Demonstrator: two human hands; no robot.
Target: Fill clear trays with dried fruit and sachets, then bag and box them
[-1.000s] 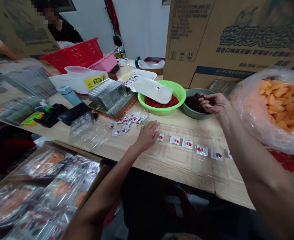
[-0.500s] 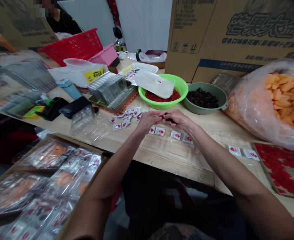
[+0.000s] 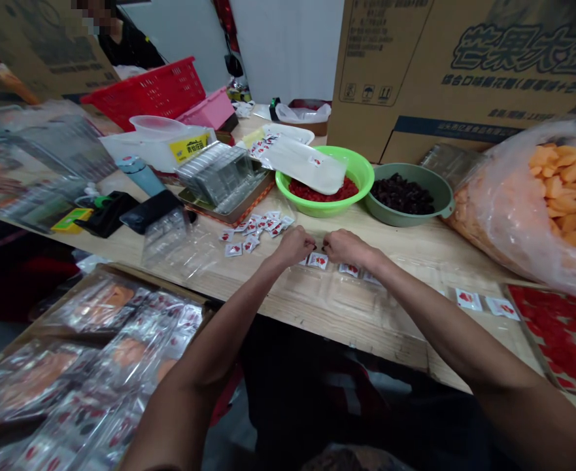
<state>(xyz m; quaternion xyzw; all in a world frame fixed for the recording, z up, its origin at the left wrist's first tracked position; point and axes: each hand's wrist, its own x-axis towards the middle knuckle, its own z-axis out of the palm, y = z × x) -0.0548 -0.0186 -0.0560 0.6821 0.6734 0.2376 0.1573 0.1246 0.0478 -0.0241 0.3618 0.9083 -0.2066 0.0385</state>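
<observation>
My left hand (image 3: pixel 293 246) is closed in a pinch, with a small dark piece of dried fruit at its fingertips. My right hand (image 3: pixel 345 247) is also closed, its fingers curled over dark dried fruit that is mostly hidden. Both hands hover above clear plastic compartment trays (image 3: pixel 354 296) along the table's front edge. Small white sachets with red print (image 3: pixel 318 260) lie in the trays. Beyond the right hand stands a grey-green bowl (image 3: pixel 405 221) of dark dried fruit pieces. A bright green basin (image 3: pixel 317 208) holds red pieces, with a white tray (image 3: pixel 312 163) resting across it.
Loose sachets (image 3: pixel 252 244) lie left of my hands. A plastic bag of orange pieces (image 3: pixel 569 229) and a tray of red slices (image 3: pixel 557 340) are at right. Lower left is a carton of packed trays (image 3: pixel 116 353). Stacked clear trays (image 3: pixel 216 173) and another person (image 3: pixel 131 42) are farther back.
My hands were together over the trays, dark pieces showing in the right one. Now they are apart, lower and closer to the trays, with fingers curled down. The view has shifted slightly.
</observation>
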